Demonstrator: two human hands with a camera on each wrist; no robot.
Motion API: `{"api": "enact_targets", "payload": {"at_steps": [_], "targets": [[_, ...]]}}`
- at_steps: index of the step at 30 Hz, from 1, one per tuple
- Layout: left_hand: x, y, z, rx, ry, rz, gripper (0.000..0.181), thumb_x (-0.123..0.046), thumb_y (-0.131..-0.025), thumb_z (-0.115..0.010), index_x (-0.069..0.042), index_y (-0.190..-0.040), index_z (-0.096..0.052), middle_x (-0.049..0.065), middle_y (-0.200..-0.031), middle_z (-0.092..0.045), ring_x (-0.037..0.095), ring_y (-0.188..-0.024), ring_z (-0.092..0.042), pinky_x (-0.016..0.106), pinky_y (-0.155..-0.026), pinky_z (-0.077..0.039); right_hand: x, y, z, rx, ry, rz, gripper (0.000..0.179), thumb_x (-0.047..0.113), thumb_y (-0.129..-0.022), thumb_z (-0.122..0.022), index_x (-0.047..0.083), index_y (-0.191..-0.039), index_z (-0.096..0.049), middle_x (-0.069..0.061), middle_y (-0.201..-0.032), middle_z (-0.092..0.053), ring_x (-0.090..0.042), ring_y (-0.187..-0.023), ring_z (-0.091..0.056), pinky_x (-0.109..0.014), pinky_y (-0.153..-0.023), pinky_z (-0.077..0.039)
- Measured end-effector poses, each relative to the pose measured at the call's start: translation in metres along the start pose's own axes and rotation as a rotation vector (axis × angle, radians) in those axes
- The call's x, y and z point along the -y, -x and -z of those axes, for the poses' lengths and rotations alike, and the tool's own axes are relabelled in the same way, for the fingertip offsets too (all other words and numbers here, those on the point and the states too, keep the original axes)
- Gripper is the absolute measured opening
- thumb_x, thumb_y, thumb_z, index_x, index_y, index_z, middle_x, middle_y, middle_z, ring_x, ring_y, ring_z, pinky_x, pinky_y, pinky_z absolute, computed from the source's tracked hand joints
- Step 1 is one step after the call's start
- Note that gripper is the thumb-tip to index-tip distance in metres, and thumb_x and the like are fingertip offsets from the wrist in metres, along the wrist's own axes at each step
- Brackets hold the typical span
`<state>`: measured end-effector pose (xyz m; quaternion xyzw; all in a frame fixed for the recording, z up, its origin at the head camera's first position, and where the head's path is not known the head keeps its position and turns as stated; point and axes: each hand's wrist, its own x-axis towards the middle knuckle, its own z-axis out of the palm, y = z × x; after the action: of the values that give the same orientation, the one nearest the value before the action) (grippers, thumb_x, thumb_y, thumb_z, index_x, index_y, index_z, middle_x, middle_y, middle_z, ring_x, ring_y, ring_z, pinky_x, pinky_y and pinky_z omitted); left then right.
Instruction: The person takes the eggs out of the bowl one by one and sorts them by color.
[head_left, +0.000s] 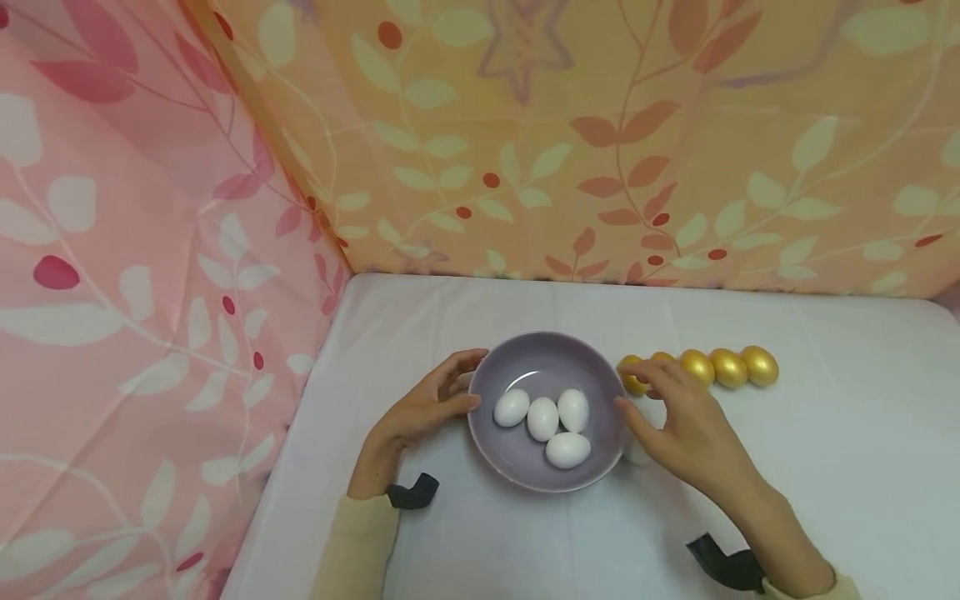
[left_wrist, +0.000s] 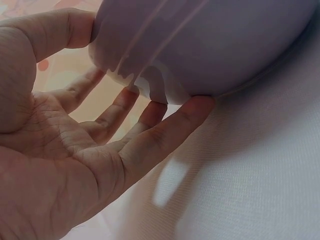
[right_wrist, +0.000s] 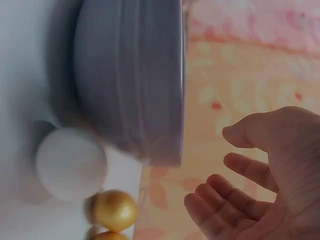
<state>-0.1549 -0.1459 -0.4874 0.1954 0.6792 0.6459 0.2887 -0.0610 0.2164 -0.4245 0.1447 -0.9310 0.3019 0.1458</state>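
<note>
A purple-grey bowl (head_left: 547, 483) stands on the white-covered table, with several white eggs (head_left: 542, 418) lying inside it. My left hand (head_left: 431, 404) grips the bowl's left side; in the left wrist view its thumb presses near the rim and the fingertips reach the lower wall (left_wrist: 200, 60). At the bowl's right side, my right hand (head_left: 686, 425) has its fingers loosely spread and holds nothing. The right wrist view shows that hand (right_wrist: 265, 185) apart from the bowl's outer wall (right_wrist: 130, 75). Another white egg (right_wrist: 71, 164) lies on the table beside the bowl, hidden in the head view.
Several gold eggs (head_left: 727, 367) form a row at the right, partly behind my right hand. Orange patterned cloth (head_left: 487, 167) hangs behind the table (head_left: 847, 400), and pink patterned cloth (head_left: 172, 292) along the left. A black strap (head_left: 414, 492) sticks out at the left wrist.
</note>
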Motion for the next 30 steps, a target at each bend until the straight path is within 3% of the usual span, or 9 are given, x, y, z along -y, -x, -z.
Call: {"api": "enact_targets", "payload": {"at_steps": [3,6,10,18,24,30], "targets": [[-0.001,0.000,0.000,-0.001,0.004,0.003,0.068,-0.006,-0.101,-0.068,-0.026,-0.160,-0.041,0.006,-0.165,-0.042,0.033,-0.152,-0.046,0.032,-0.108,-0.051,0.009,-0.014,-0.004,0.096,0.028,0.045,0.038,0.014,-0.090,-0.080,0.008,-0.126,-0.070,-0.006,-0.115,-0.071,-0.023,-0.100,-0.070,-0.043,-0.081,-0.060],[-0.002,0.000,0.000,-0.002,0.008,0.000,0.068,-0.004,-0.101,-0.068,-0.024,-0.160,-0.040,0.008,-0.166,-0.041,0.034,-0.152,-0.045,0.031,-0.107,-0.052,0.018,-0.027,-0.010,0.183,0.092,0.093,0.036,0.018,-0.092,-0.078,0.006,-0.125,-0.071,-0.010,-0.115,-0.071,-0.027,-0.100,-0.072,-0.047,-0.084,-0.060],[-0.001,0.000,0.000,-0.006,0.013,0.003,0.068,-0.003,-0.101,-0.067,-0.024,-0.160,-0.041,0.009,-0.166,-0.041,0.034,-0.152,-0.045,0.032,-0.106,-0.052,0.027,-0.040,-0.016,0.263,0.170,0.137,0.036,0.020,-0.091,-0.079,0.004,-0.123,-0.072,-0.011,-0.112,-0.069,-0.027,-0.095,-0.069,-0.045,-0.082,-0.059],[0.001,-0.001,-0.003,0.003,0.022,0.001,0.069,-0.006,-0.101,-0.069,-0.025,-0.160,-0.040,0.008,-0.165,-0.041,0.033,-0.152,-0.045,0.033,-0.107,-0.053,0.037,-0.065,-0.018,0.520,0.288,0.137,0.036,0.026,-0.092,-0.078,0.005,-0.119,-0.069,-0.008,-0.097,-0.062,-0.019,-0.076,-0.058,-0.035,-0.063,-0.051],[0.000,0.000,-0.002,-0.006,0.032,-0.001,0.068,-0.003,-0.101,-0.067,-0.024,-0.160,-0.041,0.009,-0.165,-0.041,0.034,-0.152,-0.045,0.031,-0.106,-0.053,0.043,-0.082,-0.016,0.654,0.326,0.124,0.038,0.028,-0.092,-0.077,0.003,-0.117,-0.066,-0.011,-0.097,-0.063,-0.024,-0.079,-0.064,-0.041,-0.066,-0.055],[0.000,0.000,-0.001,0.002,0.029,-0.006,0.069,-0.003,-0.101,-0.067,-0.023,-0.161,-0.039,0.011,-0.166,-0.040,0.035,-0.153,-0.044,0.031,-0.106,-0.053,0.048,-0.084,-0.023,0.792,0.322,0.141,0.038,0.028,-0.092,-0.078,0.002,-0.118,-0.068,-0.012,-0.098,-0.067,-0.026,-0.083,-0.066,-0.043,-0.075,-0.058]]}}
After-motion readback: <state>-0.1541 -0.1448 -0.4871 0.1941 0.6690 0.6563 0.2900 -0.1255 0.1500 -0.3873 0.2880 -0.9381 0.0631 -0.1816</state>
